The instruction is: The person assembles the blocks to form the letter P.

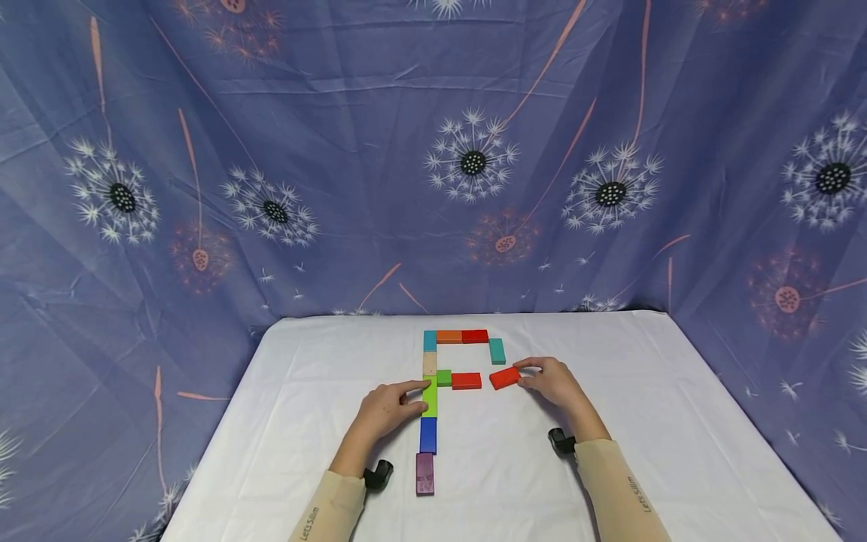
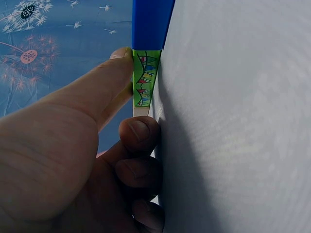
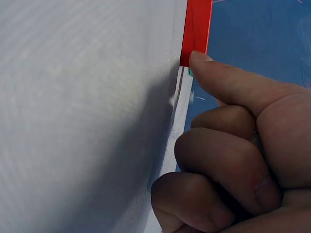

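Note:
On the white cloth, my left hand [image 1: 387, 409] rests its index finger and thumb on a lime green block [image 1: 430, 399] in a column of flat blocks. In the left wrist view that block's edge [image 2: 146, 80] shows printed bunting, and the other fingers are curled. My right hand [image 1: 557, 382] pinches the right end of a red block [image 1: 504, 378], tilted, between thumb and index finger. A gap separates it from another red block [image 1: 466, 382], which adjoins a small green block [image 1: 444, 378]. A teal block [image 1: 497, 351] stands just beyond the held one.
Above the lime block in the column are a beige block [image 1: 430, 363] and a light blue block [image 1: 430, 341]; below are a blue block [image 1: 428, 436] and a purple block [image 1: 424, 474]. An orange block [image 1: 449, 337] and a red one form the top row. A patterned curtain [image 1: 379, 188] hangs behind.

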Demonstrator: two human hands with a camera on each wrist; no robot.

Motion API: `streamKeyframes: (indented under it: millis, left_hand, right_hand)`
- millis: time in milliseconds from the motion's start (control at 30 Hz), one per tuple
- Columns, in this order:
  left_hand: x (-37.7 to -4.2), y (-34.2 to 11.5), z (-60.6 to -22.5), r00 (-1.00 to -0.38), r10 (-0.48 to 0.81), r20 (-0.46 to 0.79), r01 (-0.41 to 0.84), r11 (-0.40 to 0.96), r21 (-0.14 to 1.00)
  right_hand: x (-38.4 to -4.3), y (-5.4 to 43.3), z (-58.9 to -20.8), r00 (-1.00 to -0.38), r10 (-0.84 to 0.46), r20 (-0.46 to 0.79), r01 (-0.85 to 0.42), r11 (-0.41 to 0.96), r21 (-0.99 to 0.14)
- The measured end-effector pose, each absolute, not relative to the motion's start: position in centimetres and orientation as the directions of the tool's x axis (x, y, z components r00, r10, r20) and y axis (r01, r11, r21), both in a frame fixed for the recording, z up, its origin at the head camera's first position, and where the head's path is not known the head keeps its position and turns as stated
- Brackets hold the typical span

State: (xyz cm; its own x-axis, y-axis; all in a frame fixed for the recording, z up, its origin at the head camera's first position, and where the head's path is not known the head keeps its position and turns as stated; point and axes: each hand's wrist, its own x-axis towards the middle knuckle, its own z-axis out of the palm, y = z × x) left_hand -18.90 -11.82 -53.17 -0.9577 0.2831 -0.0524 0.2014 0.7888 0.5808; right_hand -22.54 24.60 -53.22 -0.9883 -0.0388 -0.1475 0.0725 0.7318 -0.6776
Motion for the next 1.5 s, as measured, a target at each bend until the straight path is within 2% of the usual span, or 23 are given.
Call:
streamKeyframes:
  millis: [200,500,867,1500]
  left_hand:
    - [-18.9,-11.9,-53.3,-0.959,0.281,-0.049,0.204,0.794,0.572]
    - [-18.9,-11.9,-53.3,-0.96,0.277,-0.041,0.205,0.796,0.569]
    - [-18.7,-11.7,-53.2,-0.96,0.276,-0.038,0.206,0.794,0.572]
    - [-18.7,-11.8,-53.2,-0.962,0.269,-0.053,0.191,0.797,0.574]
  right_hand:
    - [-22.4,24.5,-53.2,-0.986,-0.086,-0.141,0.036,0.722,-0.691]
    - [-21.5,23.0,-53.2,-0.979,-0.006,-0.204,0.134,0.737,-0.663]
    - [-21.0,20.7,-53.4,-0.981,0.067,-0.18,0.16,0.802,-0.575]
    - [-21.1,20.2,-53.2,-0.991,0.028,-0.133,0.108,0.757,-0.645]
